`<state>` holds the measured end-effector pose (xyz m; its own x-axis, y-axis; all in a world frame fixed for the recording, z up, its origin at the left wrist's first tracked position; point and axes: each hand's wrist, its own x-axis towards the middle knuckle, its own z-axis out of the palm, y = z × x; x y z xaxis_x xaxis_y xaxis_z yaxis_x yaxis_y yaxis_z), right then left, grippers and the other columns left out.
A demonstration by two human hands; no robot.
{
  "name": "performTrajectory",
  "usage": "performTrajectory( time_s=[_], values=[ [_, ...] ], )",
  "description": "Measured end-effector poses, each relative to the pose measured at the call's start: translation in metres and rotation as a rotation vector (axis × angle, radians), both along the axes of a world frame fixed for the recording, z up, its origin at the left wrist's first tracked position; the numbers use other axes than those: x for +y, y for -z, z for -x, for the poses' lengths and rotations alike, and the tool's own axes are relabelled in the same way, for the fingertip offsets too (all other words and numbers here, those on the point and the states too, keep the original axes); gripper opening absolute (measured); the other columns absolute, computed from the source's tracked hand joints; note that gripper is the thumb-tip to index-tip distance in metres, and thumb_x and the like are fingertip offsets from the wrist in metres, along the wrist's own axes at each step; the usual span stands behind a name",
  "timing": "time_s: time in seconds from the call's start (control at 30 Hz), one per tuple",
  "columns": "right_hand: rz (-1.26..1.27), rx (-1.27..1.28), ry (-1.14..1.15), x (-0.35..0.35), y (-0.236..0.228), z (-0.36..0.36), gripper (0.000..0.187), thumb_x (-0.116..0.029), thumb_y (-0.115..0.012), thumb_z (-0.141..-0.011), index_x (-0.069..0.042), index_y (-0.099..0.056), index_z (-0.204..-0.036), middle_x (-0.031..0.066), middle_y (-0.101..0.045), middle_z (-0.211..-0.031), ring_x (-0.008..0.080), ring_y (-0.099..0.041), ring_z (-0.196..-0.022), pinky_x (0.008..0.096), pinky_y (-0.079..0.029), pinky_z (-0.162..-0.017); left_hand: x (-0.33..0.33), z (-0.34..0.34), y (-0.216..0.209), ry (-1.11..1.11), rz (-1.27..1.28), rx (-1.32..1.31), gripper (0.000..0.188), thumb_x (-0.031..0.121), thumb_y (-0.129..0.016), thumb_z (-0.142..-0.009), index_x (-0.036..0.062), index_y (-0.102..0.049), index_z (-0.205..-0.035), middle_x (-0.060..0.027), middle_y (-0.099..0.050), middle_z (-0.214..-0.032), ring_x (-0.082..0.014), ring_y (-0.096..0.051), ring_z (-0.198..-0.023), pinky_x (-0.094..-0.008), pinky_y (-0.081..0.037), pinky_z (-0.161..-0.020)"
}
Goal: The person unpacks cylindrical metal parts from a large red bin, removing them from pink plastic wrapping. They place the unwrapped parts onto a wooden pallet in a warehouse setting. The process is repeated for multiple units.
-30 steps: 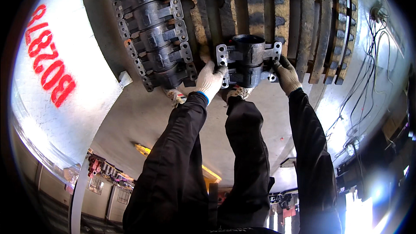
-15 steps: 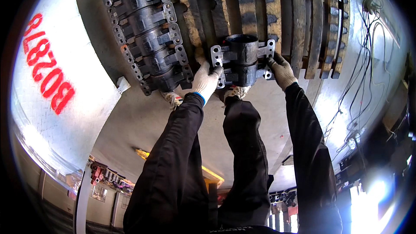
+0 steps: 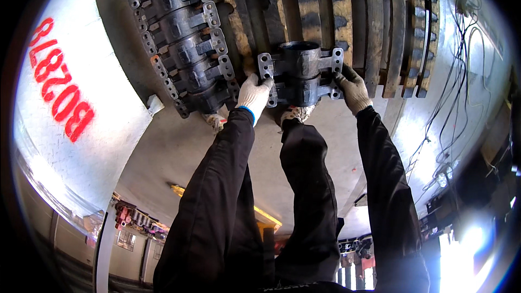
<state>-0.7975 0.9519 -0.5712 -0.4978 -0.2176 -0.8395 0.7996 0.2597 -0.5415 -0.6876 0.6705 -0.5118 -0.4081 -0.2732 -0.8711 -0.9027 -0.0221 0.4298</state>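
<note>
A pair of dark cast-metal pipe-shaped pieces, lying end to end with bolt-holed flanges on both sides, rests at the near end of a wooden pallet. My left hand, in a pale knit glove with dark fingertips, grips the left flanges, thumb on top. On the opposite side, my right hand, gloved alike, has its fingers closed round the right flanges. The undersides of both grips are hidden. To the left, a long row of similar castings runs away from me, its near end close to my left hand.
Scorched wooden slats of the pallet spread beyond the castings. A large pale panel with red painted marks stands at the left. Loose cables trail over the floor at the right. My shoes are just short of the pallet.
The held castings have shifted slightly left, their left flanges moving most, and my left hand has moved left with them. My right hand has stayed nearly in place.
</note>
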Motion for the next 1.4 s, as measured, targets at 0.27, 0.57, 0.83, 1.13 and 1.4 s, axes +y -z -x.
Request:
performTrajectory(
  time_s=[0.27, 0.57, 0.83, 1.13, 1.4],
  values=[
    [-0.006, -0.019, 0.018, -0.001, 0.000, 0.002, 0.042, -0.010, -0.060, -0.098, 0.000, -0.053, -0.138, 0.0074, -0.065, -0.123, 0.0147, -0.061, -0.109, 0.0286, -0.048, -0.096, 0.008, 0.005, -0.011, 0.056, 0.021, -0.038, 0.036, 0.026, -0.063, -0.095, -0.0036, -0.057, -0.115, -0.0191, -0.067, -0.103, -0.0291, -0.063, -0.092, -0.0369, -0.047, -0.083],
    [-0.049, -0.016, -0.009, -0.014, -0.017, 0.008, 0.045, -0.010, -0.060, -0.097, 0.000, -0.051, -0.140, 0.0089, -0.063, -0.127, 0.0165, -0.059, -0.115, 0.0283, -0.046, -0.099, 0.018, -0.014, 0.009, -0.055, 0.013, 0.080, 0.035, 0.028, -0.064, -0.095, 0.0010, -0.055, -0.115, -0.0116, -0.066, -0.090, -0.0234, -0.062, -0.077, -0.0364, -0.049, -0.071],
    [-0.047, 0.047, 0.119, -0.009, -0.014, -0.005, 0.051, -0.016, -0.061, -0.098, 0.000, -0.046, -0.144, 0.0093, -0.060, -0.132, 0.0172, -0.057, -0.118, 0.0288, -0.045, -0.102, 0.010, -0.017, 0.005, -0.010, -0.015, 0.126, 0.037, 0.027, -0.066, -0.095, 0.0002, -0.055, -0.118, -0.0116, -0.065, -0.108, -0.0218, -0.059, -0.097, -0.0340, -0.045, -0.089],
    [-0.311, 0.021, 0.104, 0.067, -0.076, -0.125, 0.049, -0.017, -0.063, -0.095, 0.006, -0.051, -0.136, 0.0174, -0.060, -0.133, 0.0242, -0.057, -0.123, 0.0324, -0.044, -0.106, -0.022, -0.081, -0.054, 0.086, 0.179, 0.197, 0.044, 0.034, -0.063, -0.095, -0.0017, -0.057, -0.119, -0.0186, -0.063, -0.106, -0.0307, -0.059, -0.099, -0.0397, -0.046, -0.088],
    [-0.637, -0.142, -0.224, 0.165, -0.276, -0.368, 0.046, -0.021, -0.066, -0.090, 0.005, -0.060, -0.128, 0.0209, -0.064, -0.128, 0.0276, -0.059, -0.123, 0.0355, -0.045, -0.105, -0.094, -0.217, -0.177, -0.010, 0.144, -0.024, 0.037, 0.036, -0.060, -0.096, -0.0007, -0.059, -0.101, -0.0177, -0.068, -0.089, -0.0344, -0.065, -0.088, -0.0418, -0.049, -0.081]
  ],
)
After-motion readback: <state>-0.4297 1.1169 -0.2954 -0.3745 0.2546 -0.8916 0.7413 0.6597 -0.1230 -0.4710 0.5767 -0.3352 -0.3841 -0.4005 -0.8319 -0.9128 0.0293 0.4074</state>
